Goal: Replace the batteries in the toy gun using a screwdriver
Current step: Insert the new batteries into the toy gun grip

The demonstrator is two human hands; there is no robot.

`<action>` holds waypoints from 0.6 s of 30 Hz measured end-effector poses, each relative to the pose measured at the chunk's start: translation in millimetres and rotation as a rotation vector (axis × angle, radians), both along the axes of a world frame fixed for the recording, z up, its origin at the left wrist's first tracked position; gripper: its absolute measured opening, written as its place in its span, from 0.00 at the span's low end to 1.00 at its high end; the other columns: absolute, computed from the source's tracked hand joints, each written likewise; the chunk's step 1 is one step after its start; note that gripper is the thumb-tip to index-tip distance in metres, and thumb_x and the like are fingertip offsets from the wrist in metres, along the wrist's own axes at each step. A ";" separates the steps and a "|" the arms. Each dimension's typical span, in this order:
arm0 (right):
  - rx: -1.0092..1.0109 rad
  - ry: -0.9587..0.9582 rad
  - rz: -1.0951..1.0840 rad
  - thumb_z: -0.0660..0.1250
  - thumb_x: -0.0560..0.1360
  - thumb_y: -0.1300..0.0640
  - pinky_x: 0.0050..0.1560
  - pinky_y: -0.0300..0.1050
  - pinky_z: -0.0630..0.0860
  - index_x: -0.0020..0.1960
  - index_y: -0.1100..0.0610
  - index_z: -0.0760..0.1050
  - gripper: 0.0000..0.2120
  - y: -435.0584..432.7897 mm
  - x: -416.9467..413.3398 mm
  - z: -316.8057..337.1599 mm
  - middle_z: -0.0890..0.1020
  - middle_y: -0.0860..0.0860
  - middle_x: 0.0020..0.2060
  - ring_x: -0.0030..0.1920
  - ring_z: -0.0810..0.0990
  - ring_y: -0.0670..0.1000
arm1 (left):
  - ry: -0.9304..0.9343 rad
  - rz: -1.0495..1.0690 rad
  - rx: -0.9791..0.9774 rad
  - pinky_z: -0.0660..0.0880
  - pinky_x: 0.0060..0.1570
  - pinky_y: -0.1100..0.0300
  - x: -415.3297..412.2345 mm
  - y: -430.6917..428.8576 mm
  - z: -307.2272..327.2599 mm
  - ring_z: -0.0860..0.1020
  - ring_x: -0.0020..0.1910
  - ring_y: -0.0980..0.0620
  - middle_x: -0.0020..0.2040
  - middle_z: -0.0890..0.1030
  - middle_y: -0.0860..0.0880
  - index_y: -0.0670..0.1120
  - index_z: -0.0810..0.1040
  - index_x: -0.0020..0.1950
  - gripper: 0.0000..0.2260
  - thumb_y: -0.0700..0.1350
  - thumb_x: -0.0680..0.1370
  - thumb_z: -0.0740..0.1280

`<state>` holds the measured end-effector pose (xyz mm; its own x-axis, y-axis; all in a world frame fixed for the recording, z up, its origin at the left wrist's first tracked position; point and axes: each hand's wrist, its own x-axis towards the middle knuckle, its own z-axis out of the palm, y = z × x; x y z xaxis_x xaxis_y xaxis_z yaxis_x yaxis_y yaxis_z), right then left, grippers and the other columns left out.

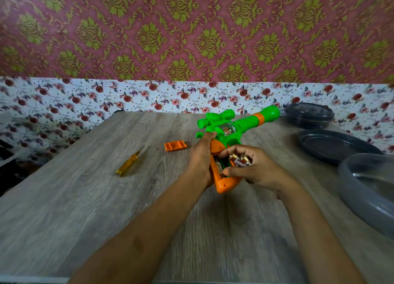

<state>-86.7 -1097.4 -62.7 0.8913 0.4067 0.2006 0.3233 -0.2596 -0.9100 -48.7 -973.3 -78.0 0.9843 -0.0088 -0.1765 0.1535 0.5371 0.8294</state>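
screwdriver (130,161): left, flat on the table (85,209), untouched.
cover (175,145): orange, off, just left of the gun.
left hand (201,158): wrapped round the toy gun (230,130) at its orange grip; gun mid-table, muzzle far right.
compartment (220,164): open, one cell seems seated.
right hand (255,168): clutching batteries (239,159), thumb at the compartment.
step: likely swapping cells. Feed one at a time, match polarity, flat end to spring, keep grip steady.
containers: lidded dark tub (309,115) far right, dark tray (336,145), clear bowl (366,187) near right. Contents: can't tell.
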 end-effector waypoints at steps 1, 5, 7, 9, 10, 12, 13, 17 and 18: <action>-0.035 0.032 0.013 0.70 0.68 0.71 0.33 0.31 0.72 0.46 0.54 0.77 0.14 -1.0 0.4 3.1 0.80 0.48 0.40 0.33 0.77 0.37 | 0.003 -0.030 -0.010 0.77 0.30 0.60 -1.6 -0.3 0.5 0.79 0.28 0.49 0.30 0.80 0.45 0.43 0.78 0.43 0.10 0.48 0.77 0.64; -0.224 0.095 0.026 0.71 0.69 0.67 0.22 0.30 0.63 0.48 0.56 0.76 0.11 -1.0 1.9 23.4 0.76 0.48 0.36 0.23 0.71 0.37 | 0.021 -0.089 -0.048 0.77 0.30 0.60 -4.2 -0.8 2.2 0.79 0.31 0.47 0.36 0.80 0.42 0.41 0.77 0.50 0.11 0.48 0.78 0.61; -0.335 0.100 0.054 0.72 0.69 0.66 0.25 0.28 0.67 0.48 0.56 0.75 0.11 2.2 2.2 37.6 0.76 0.46 0.36 0.26 0.74 0.35 | 0.011 -0.112 -0.060 0.76 0.27 0.62 -4.0 -0.3 3.2 0.79 0.29 0.47 0.33 0.80 0.43 0.40 0.76 0.48 0.13 0.48 0.79 0.59; -0.487 0.044 0.055 0.75 0.66 0.62 0.40 0.37 0.76 0.45 0.52 0.76 0.12 5.8 5.4 47.5 0.79 0.47 0.41 0.41 0.79 0.41 | -0.005 -0.134 -0.063 0.75 0.23 0.64 -4.1 1.1 2.7 0.79 0.24 0.49 0.27 0.79 0.44 0.40 0.75 0.43 0.15 0.47 0.80 0.56; -0.584 -0.002 0.022 0.77 0.64 0.59 0.50 0.44 0.77 0.43 0.50 0.75 0.12 8.2 8.1 50.6 0.80 0.49 0.46 0.48 0.79 0.47 | -0.014 -0.142 -0.065 0.75 0.22 0.64 -5.1 1.6 2.9 0.79 0.23 0.49 0.25 0.79 0.44 0.40 0.74 0.41 0.15 0.47 0.81 0.55; -0.680 -0.065 -0.063 0.78 0.62 0.55 0.56 0.49 0.73 0.40 0.48 0.73 0.14 14.2 12.4 53.4 0.79 0.52 0.50 0.54 0.76 0.52 | -0.009 -0.137 -0.072 0.74 0.22 0.65 -6.1 2.0 3.8 0.79 0.23 0.51 0.25 0.79 0.45 0.41 0.74 0.41 0.15 0.47 0.81 0.55; -0.668 -0.084 -0.106 0.78 0.62 0.54 0.57 0.49 0.72 0.40 0.48 0.73 0.15 17.1 14.2 53.2 0.79 0.52 0.51 0.55 0.76 0.52 | 0.004 -0.119 -0.075 0.74 0.23 0.66 -6.6 1.8 4.5 0.78 0.23 0.51 0.26 0.79 0.45 0.42 0.74 0.41 0.15 0.47 0.81 0.55; -0.570 -0.241 -0.344 0.77 0.63 0.52 0.48 0.45 0.72 0.44 0.56 0.74 0.16 26.4 18.6 42.6 0.80 0.53 0.47 0.49 0.77 0.53 | 0.038 -0.067 -0.100 0.76 0.31 0.60 -7.0 0.6 7.2 0.79 0.31 0.49 0.36 0.79 0.43 0.43 0.75 0.45 0.12 0.47 0.81 0.55; -0.531 -0.286 -0.395 0.77 0.64 0.52 0.45 0.45 0.72 0.43 0.57 0.75 0.15 28.2 18.9 37.3 0.80 0.53 0.44 0.46 0.77 0.52 | 0.040 -0.059 -0.107 0.77 0.35 0.58 -7.1 1.2 7.6 0.79 0.33 0.48 0.37 0.79 0.43 0.43 0.75 0.46 0.13 0.47 0.81 0.55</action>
<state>-67.8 -1069.2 -25.4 0.9341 0.1721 0.3127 0.3205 -0.7900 -0.5227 -55.8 -972.1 -70.4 0.9736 -0.0870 -0.2110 0.2194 0.6111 0.7606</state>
